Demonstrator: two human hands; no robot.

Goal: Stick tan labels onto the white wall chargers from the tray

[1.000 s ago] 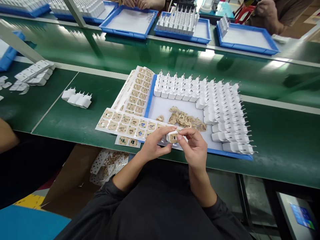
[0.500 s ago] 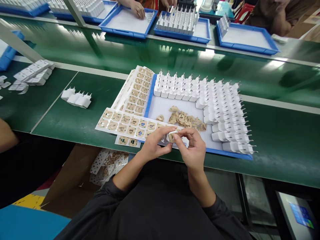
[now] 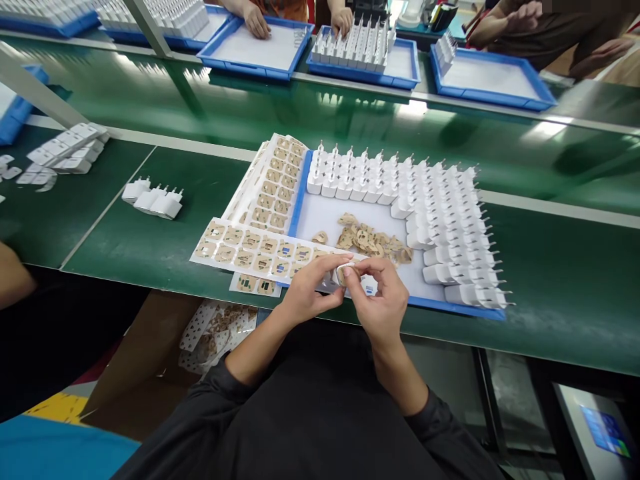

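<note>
Between my hands is a small white charger [image 3: 342, 275] with a tan sticker on its face. My left hand [image 3: 311, 288] grips it from the left. My right hand [image 3: 383, 293] pinches at the sticker's edge, thumb and forefinger pressed together; whether the sticker is held is hidden. Under my hands lies a sheet of tan stickers [image 3: 245, 250], over the edge of a blue tray [image 3: 300, 193]. White chargers [image 3: 435, 213] with upright or sideways pins fill the tray's back and right side. Tan peeled pieces [image 3: 370, 240] are heaped in its middle.
More sticker sheets [image 3: 273, 180] lie left of the tray. Several loose chargers [image 3: 153, 198] sit farther left on the green table [image 3: 200, 187]. Across the bench, other people's hands [image 3: 257, 23] are over blue trays [image 3: 250, 67]. An open carton [image 3: 145, 353] stands below the table edge.
My right hand has shifted slightly left and down at the charger, its thumb over the sticker. Across the bench, one person's hand moved left and another reached onto the chargers.
</note>
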